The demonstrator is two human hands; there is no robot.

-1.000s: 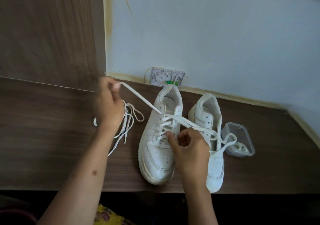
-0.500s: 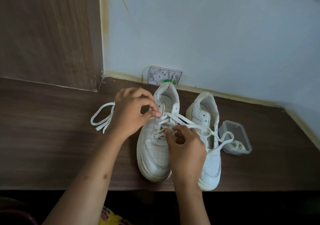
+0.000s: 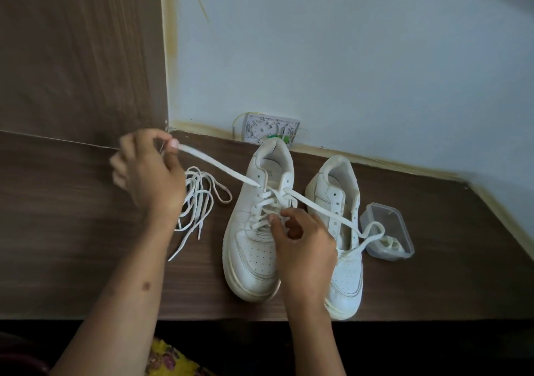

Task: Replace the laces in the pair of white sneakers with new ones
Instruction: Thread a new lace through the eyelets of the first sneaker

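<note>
Two white sneakers stand side by side on the wooden table (image 3: 72,231), toes toward me. The left sneaker (image 3: 254,254) is partly laced. My left hand (image 3: 150,179) pinches one end of its lace (image 3: 213,163) and holds it taut, up and to the left of an upper eyelet. My right hand (image 3: 300,239) rests on the left sneaker's tongue and grips the crossed laces there. The other lace end (image 3: 367,231) trails right across the right sneaker (image 3: 344,271), which shows no lacing of its own. A loose pile of laces (image 3: 199,202) lies left of the shoes.
A small clear plastic box (image 3: 387,231) with something white inside sits right of the sneakers. A white patterned item (image 3: 268,131) leans against the blue wall behind them. A wooden panel rises at the left. The table's front edge runs just below the toes.
My left hand went from the sneaker's upper eyelets out to the left, drawing the lace end taut through an eyelet. My right hand stayed on the laces.
</note>
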